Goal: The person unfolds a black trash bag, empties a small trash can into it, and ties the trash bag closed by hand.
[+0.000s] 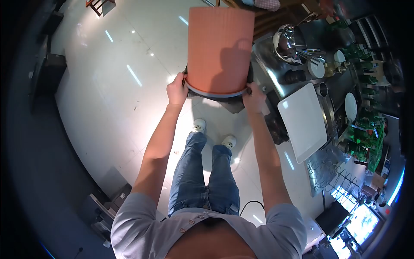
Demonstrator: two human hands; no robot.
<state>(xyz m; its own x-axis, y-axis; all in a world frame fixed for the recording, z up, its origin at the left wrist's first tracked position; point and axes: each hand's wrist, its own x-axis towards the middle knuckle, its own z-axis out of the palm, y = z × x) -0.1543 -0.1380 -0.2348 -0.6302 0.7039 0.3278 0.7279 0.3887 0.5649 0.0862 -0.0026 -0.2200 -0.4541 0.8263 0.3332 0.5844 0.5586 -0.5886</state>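
Observation:
In front of me I hold an orange ribbed trash bin (221,52) out at arm's length. Its grey rim (215,94) faces my body, and black plastic bag (233,105) shows around and below that rim. My left hand (177,90) grips the rim's left side with curled fingers. On the right side, my right hand (254,98) is closed on the rim and the bag's edge. The inside of the bin is hidden from me.
To the right stands a counter with a white tray (304,123), a shiny metal pot (290,44), utensils, a white oval plate (350,106) and several green bottles. A dark bag (276,127) lies beside the counter. Pale tiled floor (116,95) extends left.

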